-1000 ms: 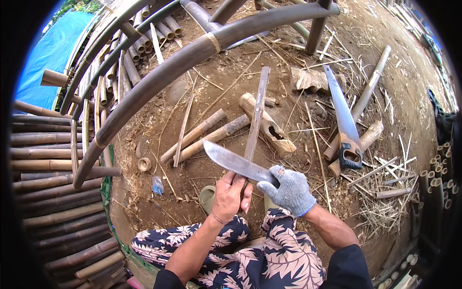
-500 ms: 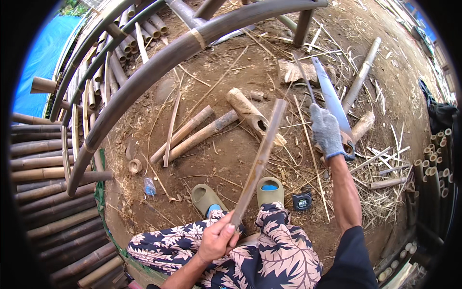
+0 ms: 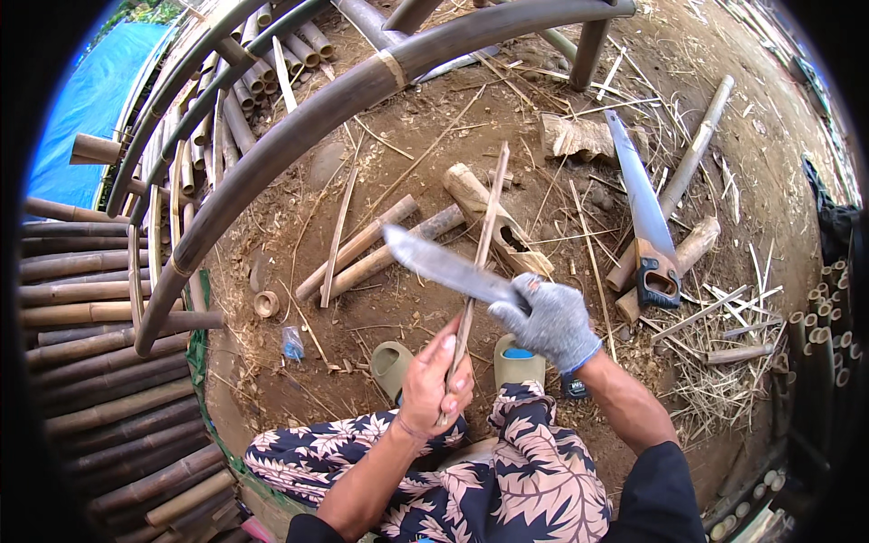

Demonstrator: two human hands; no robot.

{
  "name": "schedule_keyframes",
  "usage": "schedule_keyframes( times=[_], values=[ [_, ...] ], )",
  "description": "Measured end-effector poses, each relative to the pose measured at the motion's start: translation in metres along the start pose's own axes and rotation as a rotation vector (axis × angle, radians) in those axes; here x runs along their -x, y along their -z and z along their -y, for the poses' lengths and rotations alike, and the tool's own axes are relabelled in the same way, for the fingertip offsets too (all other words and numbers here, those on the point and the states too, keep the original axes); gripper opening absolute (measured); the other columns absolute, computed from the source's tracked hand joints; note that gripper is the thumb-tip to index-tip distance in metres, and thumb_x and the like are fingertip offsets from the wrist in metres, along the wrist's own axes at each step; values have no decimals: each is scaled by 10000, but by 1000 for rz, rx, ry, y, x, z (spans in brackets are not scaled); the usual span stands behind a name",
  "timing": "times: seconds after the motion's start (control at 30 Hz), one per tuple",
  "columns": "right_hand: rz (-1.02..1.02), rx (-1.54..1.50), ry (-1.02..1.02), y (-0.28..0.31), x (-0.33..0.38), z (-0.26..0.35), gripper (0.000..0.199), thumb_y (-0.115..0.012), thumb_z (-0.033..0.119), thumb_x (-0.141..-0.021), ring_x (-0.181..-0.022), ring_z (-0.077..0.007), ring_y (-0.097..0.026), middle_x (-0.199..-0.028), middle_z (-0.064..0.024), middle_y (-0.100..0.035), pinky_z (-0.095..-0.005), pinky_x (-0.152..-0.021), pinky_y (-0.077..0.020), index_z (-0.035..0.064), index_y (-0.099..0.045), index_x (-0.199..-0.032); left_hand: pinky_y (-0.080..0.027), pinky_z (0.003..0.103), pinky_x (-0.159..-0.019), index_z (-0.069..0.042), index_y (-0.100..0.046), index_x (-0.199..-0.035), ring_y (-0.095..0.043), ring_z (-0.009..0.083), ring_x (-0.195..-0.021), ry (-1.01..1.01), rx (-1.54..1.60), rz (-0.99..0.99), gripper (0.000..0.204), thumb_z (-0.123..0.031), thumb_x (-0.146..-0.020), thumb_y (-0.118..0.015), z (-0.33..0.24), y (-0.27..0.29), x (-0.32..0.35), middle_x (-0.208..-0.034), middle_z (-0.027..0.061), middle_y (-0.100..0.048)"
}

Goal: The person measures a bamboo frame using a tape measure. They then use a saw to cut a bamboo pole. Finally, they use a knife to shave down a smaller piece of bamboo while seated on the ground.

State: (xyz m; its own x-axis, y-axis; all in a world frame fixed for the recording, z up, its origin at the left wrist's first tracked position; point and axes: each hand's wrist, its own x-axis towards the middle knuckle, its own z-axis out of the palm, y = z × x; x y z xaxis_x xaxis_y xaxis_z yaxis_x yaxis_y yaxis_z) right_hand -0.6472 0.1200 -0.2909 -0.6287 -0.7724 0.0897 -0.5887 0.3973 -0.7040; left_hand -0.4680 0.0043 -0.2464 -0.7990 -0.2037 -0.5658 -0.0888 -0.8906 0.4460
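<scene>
My bare left hand (image 3: 436,380) is closed round the lower end of a narrow bamboo strip (image 3: 489,222), which stands tilted up and away from me, edge towards me. In a grey knitted glove, my right hand (image 3: 550,324) grips a machete (image 3: 444,262) whose wide blade points to the left. The blade crosses the strip just above my left hand; whether it cuts into it I cannot tell. The machete's handle is hidden inside the glove.
A handsaw (image 3: 641,208) rests on bamboo pieces at right, near a wood block (image 3: 579,138). Short bamboo lengths (image 3: 362,249) and a split tube (image 3: 493,217) lie ahead. A curved bamboo frame (image 3: 299,127) arches at left. Beside my right foot is a tape measure (image 3: 574,387).
My right hand has brought the machete from beside the saw, left and nearer, across the bamboo strip. My left hand has turned the strip so its narrow edge shows.
</scene>
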Motion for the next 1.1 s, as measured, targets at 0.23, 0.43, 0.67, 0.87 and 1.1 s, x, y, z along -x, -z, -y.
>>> schedule_keyframes(
  times=[0.23, 0.43, 0.67, 0.87, 1.1],
  values=[
    [28, 50, -77, 6, -1, -2, 482, -663, 551, -872, -619, -354, -668, -663, -157, -641, -456, -567, -515, 72, -629, -829, -331, 200, -364, -142, -374, -1509, -368, 66, -388, 0, -48, 11, 431, -247, -1091, -379, -1, 5, 15, -638, 7, -446],
    [107, -50, 129, -4, 13, 25, 507, -684, 566, -846, -620, -355, -666, -649, -153, -630, -457, -559, -507, 66, -615, -799, -321, 200, -377, -138, -438, -1463, -372, 58, -397, -39, -24, -40, 405, -251, -1074, -445, -6, 3, 8, -647, -6, -455],
    [-98, 138, -154, 14, -22, -49, 518, -628, 562, -889, -630, -379, -669, -677, -198, -651, -480, -581, -524, 51, -637, -810, -338, 202, -389, -72, -317, -1536, -364, 56, -414, 48, -160, -34, 482, -228, -1086, -395, 14, 3, 48, -646, 2, -434],
    [52, 74, 110, 14, -2, -8, 442, -617, 512, -911, -714, -358, -701, -731, -182, -674, -438, -641, -557, 73, -662, -874, -351, 219, -359, -109, -343, -1523, -369, 82, -380, 62, -77, -50, 448, -230, -1092, -360, 5, 10, 45, -621, 27, -434],
    [-196, 11, -197, 43, -39, -106, 442, -518, 430, -1007, -607, -354, -629, -646, -176, -588, -452, -562, -482, 27, -665, -899, -339, 192, -355, -82, -271, -1545, -378, 54, -381, 21, -37, 75, 546, -295, -1071, -438, 8, 35, 77, -737, 33, -523]
  ],
)
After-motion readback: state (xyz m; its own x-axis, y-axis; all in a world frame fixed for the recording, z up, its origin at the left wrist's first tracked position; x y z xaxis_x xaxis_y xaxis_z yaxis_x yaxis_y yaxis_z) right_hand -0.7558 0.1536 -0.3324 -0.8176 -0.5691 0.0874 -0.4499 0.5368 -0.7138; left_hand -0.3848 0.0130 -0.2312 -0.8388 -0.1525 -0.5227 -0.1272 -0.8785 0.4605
